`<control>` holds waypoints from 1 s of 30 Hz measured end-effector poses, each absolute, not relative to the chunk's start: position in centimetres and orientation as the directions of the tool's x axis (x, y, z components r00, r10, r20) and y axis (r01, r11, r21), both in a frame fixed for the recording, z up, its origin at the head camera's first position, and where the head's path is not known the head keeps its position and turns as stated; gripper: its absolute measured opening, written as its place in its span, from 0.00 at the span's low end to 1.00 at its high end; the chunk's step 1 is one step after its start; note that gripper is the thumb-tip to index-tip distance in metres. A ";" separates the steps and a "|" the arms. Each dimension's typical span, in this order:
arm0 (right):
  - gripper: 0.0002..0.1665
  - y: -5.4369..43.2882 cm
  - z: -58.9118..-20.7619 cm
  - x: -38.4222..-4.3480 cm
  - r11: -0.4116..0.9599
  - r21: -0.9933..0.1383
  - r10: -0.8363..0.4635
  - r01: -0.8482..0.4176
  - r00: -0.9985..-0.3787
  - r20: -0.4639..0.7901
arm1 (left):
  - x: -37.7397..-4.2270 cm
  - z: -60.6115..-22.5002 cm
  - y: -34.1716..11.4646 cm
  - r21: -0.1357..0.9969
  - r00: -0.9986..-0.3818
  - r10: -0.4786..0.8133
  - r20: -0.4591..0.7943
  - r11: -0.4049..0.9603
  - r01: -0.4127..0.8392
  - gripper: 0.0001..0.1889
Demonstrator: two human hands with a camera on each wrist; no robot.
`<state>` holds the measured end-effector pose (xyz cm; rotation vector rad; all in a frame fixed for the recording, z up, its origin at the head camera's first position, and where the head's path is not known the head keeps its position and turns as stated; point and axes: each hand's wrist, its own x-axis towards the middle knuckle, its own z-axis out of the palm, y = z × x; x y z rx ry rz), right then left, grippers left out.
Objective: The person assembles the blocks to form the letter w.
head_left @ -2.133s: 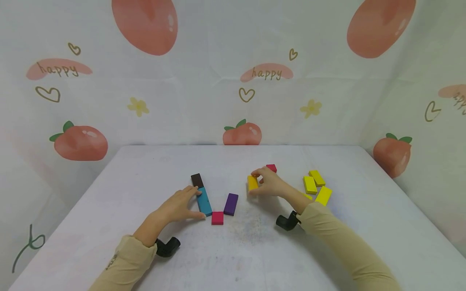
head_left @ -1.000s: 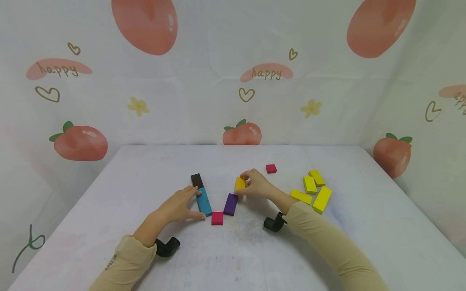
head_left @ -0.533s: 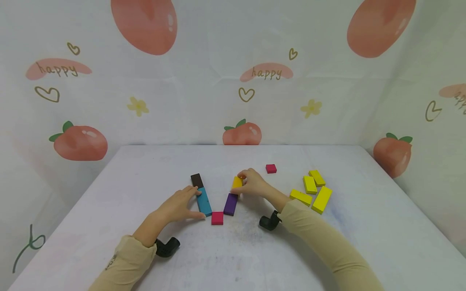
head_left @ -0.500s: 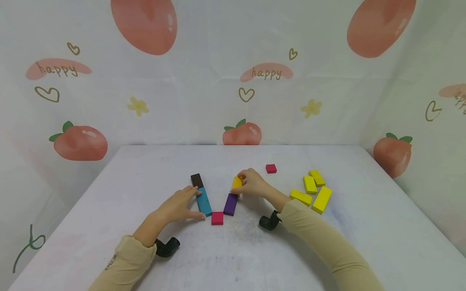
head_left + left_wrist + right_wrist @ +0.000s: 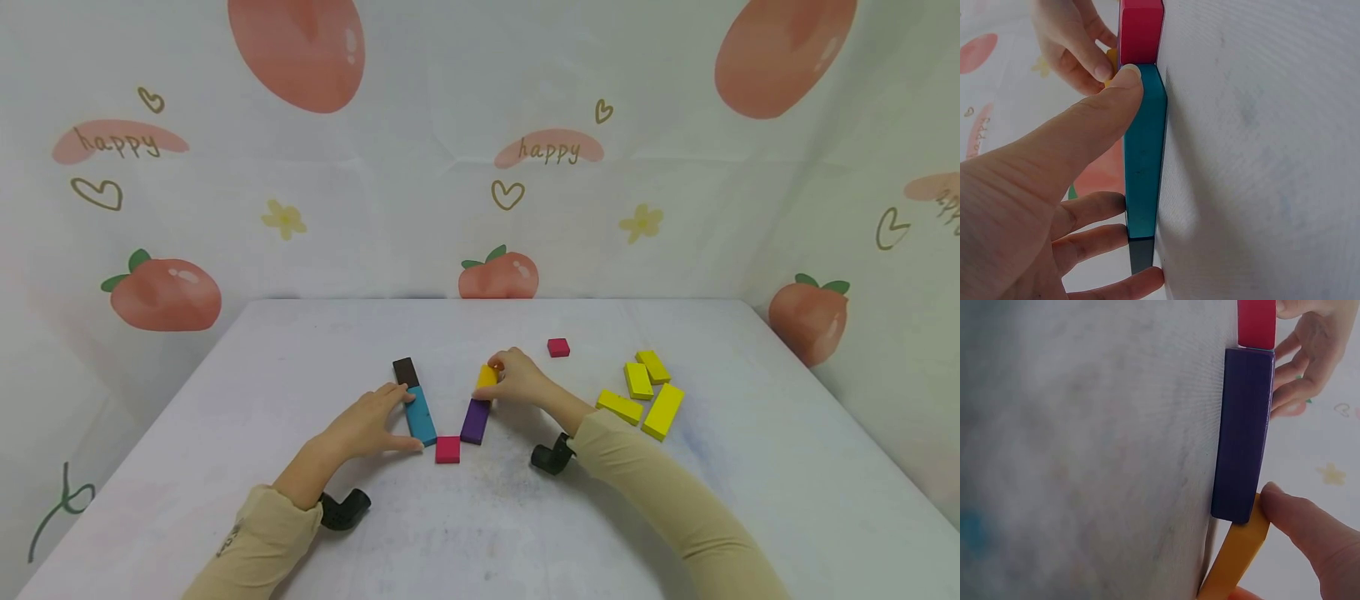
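Orange block (image 5: 487,377) pinched lengthwise in my right hand (image 5: 522,380), thumb at near end. Purple block (image 5: 475,422) just nearward of grip, long axes skewed in right wrist view; contact unclear. Left hand (image 5: 367,425), farther, spread along blue block (image 5: 422,418).

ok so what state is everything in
left hand: spread, touching the blue block
right hand: pinching the orange block
blue block: flat, touched
orange block: pinched, at the purple block's far end
purple block: flat, not held
brown block: flat, at blue's far end
near red block: flat, between blue and purple
far red block: flat, apart
four yellow blocks: flat, loosely grouped
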<state>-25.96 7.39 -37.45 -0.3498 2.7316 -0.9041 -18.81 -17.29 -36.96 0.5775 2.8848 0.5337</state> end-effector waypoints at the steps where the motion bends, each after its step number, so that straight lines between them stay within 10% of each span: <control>1: 0.36 7.4 -37.5 -26.0 0.782 -0.605 -0.300 -0.150 -0.942 -0.154 | -18.8 -37.0 -17.3 0.371 -0.914 0.399 -0.076 0.862 0.345 0.43; 30: 0.26 8.8 -37.6 -26.4 0.743 -0.650 -0.331 -0.158 -0.932 -0.151 | -19.0 -37.1 -17.4 0.392 -0.912 0.403 -0.079 0.854 0.343 0.44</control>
